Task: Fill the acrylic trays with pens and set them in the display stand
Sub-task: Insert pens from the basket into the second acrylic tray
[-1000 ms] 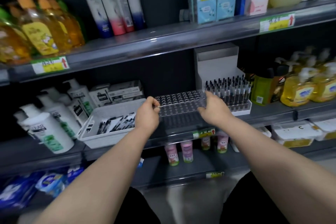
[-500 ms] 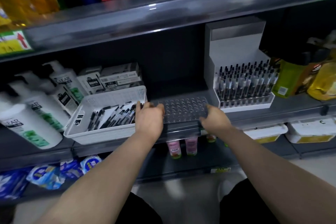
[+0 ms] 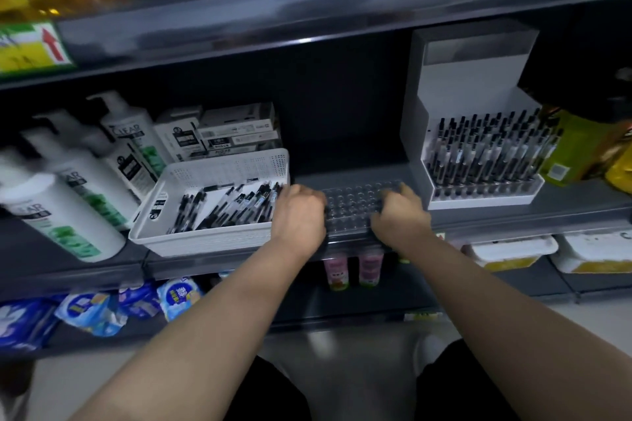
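I count one clear acrylic tray [image 3: 355,205], one white basket [image 3: 219,169], one white display stand [image 3: 472,79], and two pink bottles [image 3: 337,272].

Clear acrylic tray [image 3: 355,205] of round holes on grey shelf [image 3: 564,205] | left hand [image 3: 298,215] grips its left end, right hand [image 3: 400,212] its right | white perforated basket [image 3: 225,164] of loose black pens [image 3: 232,205] at left | white pen-filled display stand [image 3: 468,79] at right

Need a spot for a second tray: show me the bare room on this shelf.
Bare shelf behind the acrylic tray, between white basket and display stand; a strip before the stand. Crowded: shampoo bottles left of the basket.
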